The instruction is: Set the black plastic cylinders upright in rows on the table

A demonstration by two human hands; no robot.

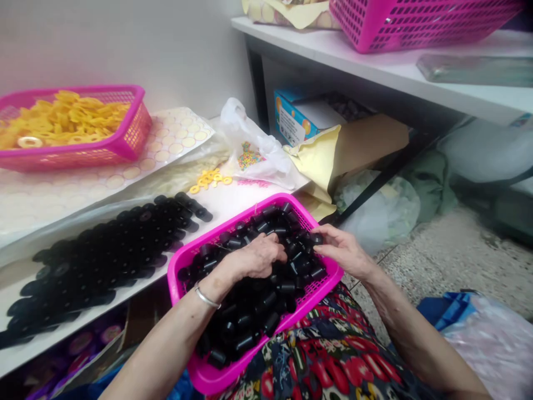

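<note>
On lap, tilted beside white table (237, 201) edge within both hands' reach: pink plastic mesh basket (183, 266) of loose black plastic cylinders (250, 316); left hand (258, 258) curled among them, grip hidden; right hand (343, 250) pinching one near the far rim.

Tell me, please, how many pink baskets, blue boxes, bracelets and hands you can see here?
Pink baskets: 3
Blue box: 1
Silver bracelet: 1
Hands, the right pinching a black cap: 2
Total: 7
</note>
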